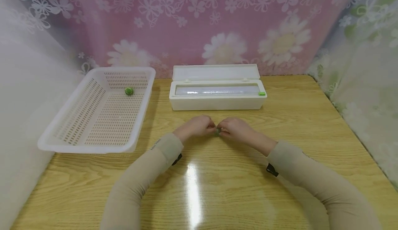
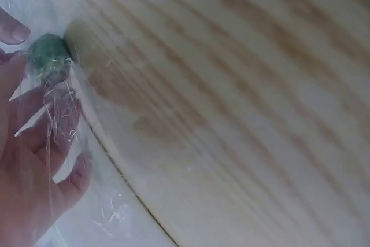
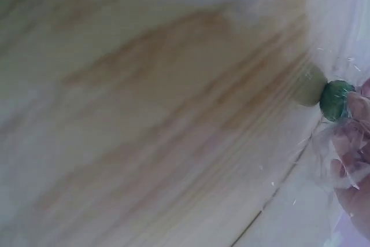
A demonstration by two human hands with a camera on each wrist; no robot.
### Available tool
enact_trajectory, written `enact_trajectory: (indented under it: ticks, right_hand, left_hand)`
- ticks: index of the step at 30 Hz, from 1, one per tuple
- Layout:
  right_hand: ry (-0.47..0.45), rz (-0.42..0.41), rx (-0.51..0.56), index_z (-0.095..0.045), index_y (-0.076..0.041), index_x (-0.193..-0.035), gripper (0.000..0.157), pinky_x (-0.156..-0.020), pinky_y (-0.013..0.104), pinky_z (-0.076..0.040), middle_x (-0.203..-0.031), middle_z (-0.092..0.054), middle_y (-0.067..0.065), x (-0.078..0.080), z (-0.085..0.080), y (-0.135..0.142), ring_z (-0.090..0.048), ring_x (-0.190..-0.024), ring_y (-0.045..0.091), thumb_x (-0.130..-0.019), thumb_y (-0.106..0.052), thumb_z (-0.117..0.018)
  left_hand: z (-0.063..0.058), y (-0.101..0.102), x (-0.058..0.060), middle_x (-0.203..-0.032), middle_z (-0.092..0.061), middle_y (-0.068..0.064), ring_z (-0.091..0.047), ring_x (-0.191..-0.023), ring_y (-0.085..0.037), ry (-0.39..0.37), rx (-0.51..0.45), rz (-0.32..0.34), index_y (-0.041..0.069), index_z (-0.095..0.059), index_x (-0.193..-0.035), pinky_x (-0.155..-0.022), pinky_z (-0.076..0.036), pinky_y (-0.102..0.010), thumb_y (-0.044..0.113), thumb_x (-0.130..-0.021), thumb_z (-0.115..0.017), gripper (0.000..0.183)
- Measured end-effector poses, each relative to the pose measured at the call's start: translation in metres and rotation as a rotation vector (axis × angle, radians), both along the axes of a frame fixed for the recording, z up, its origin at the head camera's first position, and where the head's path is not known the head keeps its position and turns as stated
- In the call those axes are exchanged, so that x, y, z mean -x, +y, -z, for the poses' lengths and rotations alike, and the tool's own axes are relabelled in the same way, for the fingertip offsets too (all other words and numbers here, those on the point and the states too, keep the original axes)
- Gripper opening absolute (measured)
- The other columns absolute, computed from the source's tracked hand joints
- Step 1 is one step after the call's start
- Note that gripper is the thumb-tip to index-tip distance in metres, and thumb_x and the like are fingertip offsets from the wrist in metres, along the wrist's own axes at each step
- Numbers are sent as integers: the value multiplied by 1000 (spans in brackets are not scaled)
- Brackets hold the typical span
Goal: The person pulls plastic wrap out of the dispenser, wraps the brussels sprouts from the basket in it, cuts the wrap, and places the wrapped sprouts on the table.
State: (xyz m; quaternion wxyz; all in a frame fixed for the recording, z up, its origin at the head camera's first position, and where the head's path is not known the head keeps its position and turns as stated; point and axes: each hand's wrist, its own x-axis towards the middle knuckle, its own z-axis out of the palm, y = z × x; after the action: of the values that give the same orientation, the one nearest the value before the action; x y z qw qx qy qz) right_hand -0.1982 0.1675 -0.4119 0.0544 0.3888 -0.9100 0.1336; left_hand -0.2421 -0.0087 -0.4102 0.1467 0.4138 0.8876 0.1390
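Note:
My left hand (image 1: 199, 125) and right hand (image 1: 238, 129) meet low over the table, just in front of a white dispenser box. Between their fingertips is a small round green thing (image 1: 218, 131), like a small vegetable. Clear cling film (image 2: 60, 108) is gathered about it and drapes over the left fingers in the left wrist view. From the right wrist side, the right fingers pinch crinkled film against the green ball (image 3: 335, 99). Both hands have curled fingers, with the thumbs close to the ball. Its lower side is hidden by film and fingers.
Behind the hands is the white dispenser box (image 1: 217, 103), lid up, with a roll of cling film (image 1: 214, 90) inside and a bright green tab (image 1: 262, 93) at its right end. A white slotted basket (image 1: 141, 119) at left holds another green ball (image 1: 129, 91).

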Motion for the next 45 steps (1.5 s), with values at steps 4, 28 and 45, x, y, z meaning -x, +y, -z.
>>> enact_trajectory:
  ticks: [4,28,45]
  right_hand:
    - [-44,19,-10,-63,1,-92,21,-67,29,-49,-84,-63,7,3,1,1,-60,-75,18,-76,-11,-69]
    - [-276,351,361,-58,2,-92,20,-60,31,-46,-80,-59,8,8,-12,9,-53,-70,18,-80,-13,-65]
    - [-173,251,643,-53,4,-109,22,-69,38,-48,-97,-60,16,-7,-44,-9,-58,-83,26,-91,-9,-49]
  left_hand:
    - [2,-1,-2,-86,-55,2,-50,-73,-9,74,39,-18,11,-64,-100,-66,-43,-23,32,-87,-55,26]
    - [-19,-6,-11,-64,-60,-5,-48,-49,-11,-119,-327,-298,2,-61,-69,-45,-37,-22,30,-92,-46,39]
    - [-32,7,-10,-93,-57,-8,-58,-85,-16,-906,-1202,-606,-6,-52,-103,-83,-46,-36,12,-90,-51,22]
